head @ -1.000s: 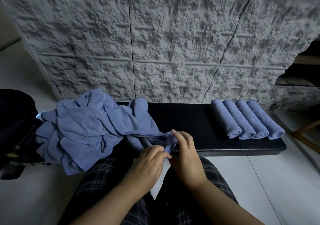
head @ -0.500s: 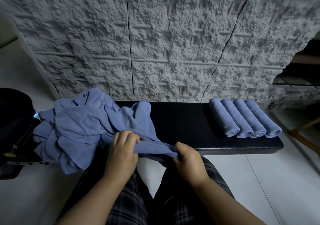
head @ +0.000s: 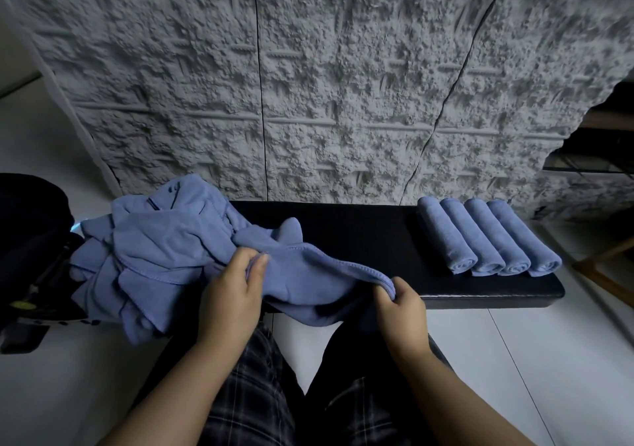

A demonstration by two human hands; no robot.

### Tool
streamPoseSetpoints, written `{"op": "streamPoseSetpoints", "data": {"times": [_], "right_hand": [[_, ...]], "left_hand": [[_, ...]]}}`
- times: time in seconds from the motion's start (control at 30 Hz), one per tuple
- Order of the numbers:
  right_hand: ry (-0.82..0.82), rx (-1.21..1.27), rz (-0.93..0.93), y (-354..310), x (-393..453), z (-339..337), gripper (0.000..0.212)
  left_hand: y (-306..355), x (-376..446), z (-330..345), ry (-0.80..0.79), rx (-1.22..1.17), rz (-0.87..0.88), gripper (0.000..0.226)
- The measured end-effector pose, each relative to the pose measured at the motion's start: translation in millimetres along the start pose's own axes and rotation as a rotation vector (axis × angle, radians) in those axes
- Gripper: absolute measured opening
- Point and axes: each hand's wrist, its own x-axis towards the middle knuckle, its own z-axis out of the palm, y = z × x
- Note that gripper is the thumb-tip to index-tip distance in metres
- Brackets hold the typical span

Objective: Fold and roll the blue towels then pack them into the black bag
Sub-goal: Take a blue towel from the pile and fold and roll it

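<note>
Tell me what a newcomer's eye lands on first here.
First, the blue towel stretched between the left hand and right hand at the black bench's near edge. Next, four rolled towels lined up at the bench's right end, and a rumpled towel heap at its left.

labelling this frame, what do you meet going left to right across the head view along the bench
black bag → pile of loose blue towels → left hand → towel being stretched out → right hand → four rolled towels
</note>
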Motion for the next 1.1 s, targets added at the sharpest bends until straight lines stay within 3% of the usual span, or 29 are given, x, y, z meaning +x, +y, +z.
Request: {"op": "streamPoseSetpoints", "data": {"times": [0.07,0.17,0.2,0.27,0.3,0.4,0.47,0.5,0.6,0.73,0.83,1.1], "right_hand": [[-0.035,-0.008,-0.053,-1,-4,2,0.024],[-0.235,-0.042,-0.203,-6,-17,7,0.016],[-0.309,-0.074,-0.271,-7,-22,9,0.019],[-0.402,-0.129,-0.399,-8,-29,14,0.019],[-0.424,-0.134,-0.436,-9,-31,15,0.011],[-0.446,-0.169,-0.465,-9,-32,14,0.021],[-0.45,-0.243,-0.499,-6,-30,13,0.011],[-0.452,-0.301,-0.517,-5,-29,14,0.004],[-0.431,-0.385,-0.471,-2,-25,18,0.016],[-0.314,-0.302,-0.322,2,-17,16,0.018],[-0.242,-0.339,-0.279,4,-14,18,0.028],[-0.143,-0.573,-0.432,9,-11,19,0.029]], "left_hand": [[8,-15,7,-0.15,-0.016,0.016,0.016],[18,-34,18,-0.492,0.081,0.109,0.054],[19,-38,22,-0.563,0.159,0.16,0.066],[22,-40,25,-0.598,0.267,0.219,0.068],[21,-39,26,-0.584,0.263,0.216,0.06],[11,-36,23,-0.488,0.173,0.18,0.021],[8,-37,20,-0.418,0.125,0.199,0.011],[7,-37,18,-0.388,0.088,0.197,0.015],[8,-33,14,-0.321,-0.092,0.101,0.026],[8,-29,14,-0.189,-0.306,-0.006,0.01],[5,-30,15,-0.1,-0.423,-0.085,0.012],[11,-17,7,0.197,-0.501,-0.228,0.012]]}}
